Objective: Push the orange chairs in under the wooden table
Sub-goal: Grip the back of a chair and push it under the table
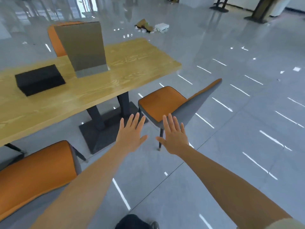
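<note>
Open grey floor [231, 146] lies right of the bench [115, 83] and around both spread hands. The pulled-out orange chair [165, 103] stands clear of the bench end, while the dark pedestal base [100, 129] fills the space underneath. A second orange chair [36, 171] crowds the near left.

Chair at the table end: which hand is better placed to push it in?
Right hand, probably: it overlaps the pulled-out chair and its grey backrest. The left hand hovers over bare floor. Both hands are open.
</note>
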`<state>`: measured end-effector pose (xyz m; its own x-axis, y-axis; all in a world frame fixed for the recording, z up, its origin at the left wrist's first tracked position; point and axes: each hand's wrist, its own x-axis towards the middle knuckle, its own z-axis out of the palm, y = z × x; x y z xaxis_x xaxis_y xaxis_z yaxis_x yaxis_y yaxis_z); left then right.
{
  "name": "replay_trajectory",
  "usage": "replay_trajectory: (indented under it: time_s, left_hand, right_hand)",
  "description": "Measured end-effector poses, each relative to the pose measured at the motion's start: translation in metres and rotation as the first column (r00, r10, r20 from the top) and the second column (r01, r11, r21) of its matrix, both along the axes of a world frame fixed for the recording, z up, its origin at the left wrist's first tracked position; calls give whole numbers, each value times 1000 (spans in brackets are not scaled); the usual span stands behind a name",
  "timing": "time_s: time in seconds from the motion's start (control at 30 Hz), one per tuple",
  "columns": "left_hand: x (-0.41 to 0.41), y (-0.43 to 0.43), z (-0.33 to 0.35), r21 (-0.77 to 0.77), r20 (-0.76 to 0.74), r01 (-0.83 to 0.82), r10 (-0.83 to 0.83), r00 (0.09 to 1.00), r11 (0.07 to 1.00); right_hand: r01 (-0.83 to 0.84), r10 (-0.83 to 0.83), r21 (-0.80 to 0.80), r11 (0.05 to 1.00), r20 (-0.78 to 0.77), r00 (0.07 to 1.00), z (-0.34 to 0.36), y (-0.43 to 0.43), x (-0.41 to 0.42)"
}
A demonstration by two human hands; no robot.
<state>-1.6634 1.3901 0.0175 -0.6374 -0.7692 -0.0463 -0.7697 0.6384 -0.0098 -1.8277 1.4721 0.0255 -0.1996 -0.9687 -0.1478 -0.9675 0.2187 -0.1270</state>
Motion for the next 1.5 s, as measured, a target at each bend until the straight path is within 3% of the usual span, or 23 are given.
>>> replay_trajectory:
  time_s: [0.4,0.57,0.8,1.03,1.17,1.37,1.5]
  left_hand:
    - [-229,-67,-8,25,-18,240,-239,971,970]
    - [-320,-110,-20,93,-59,275,-270,961,957]
    - [-393,-138,-37,181,12,254,-260,965,950]
    - [-423,-147,-47,245,27,146,-157,987,958]
    - [-428,-144,-51,321,-20,3,4,1000,947]
    - [-430,-132,-50,382,-5,-237,258,966,893]
    - [-431,-129,-48,398,40,-273,281,959,876]
  right_hand:
    - [255,-255,5,967,50,966,1,-41,-199]
    - [275,-277,46,960,39,960,-3,-83,-275]
    - [235,-239,116,965,21,971,-13,-125,-356]
    - [65,-72,130,989,50,996,-25,-163,-413]
    - [-112,110,169,979,22,994,-33,-185,-439]
    - [-385,398,157,910,-60,916,-43,-210,-472]
    - [-449,467,184,874,-65,882,-45,-223,-480]
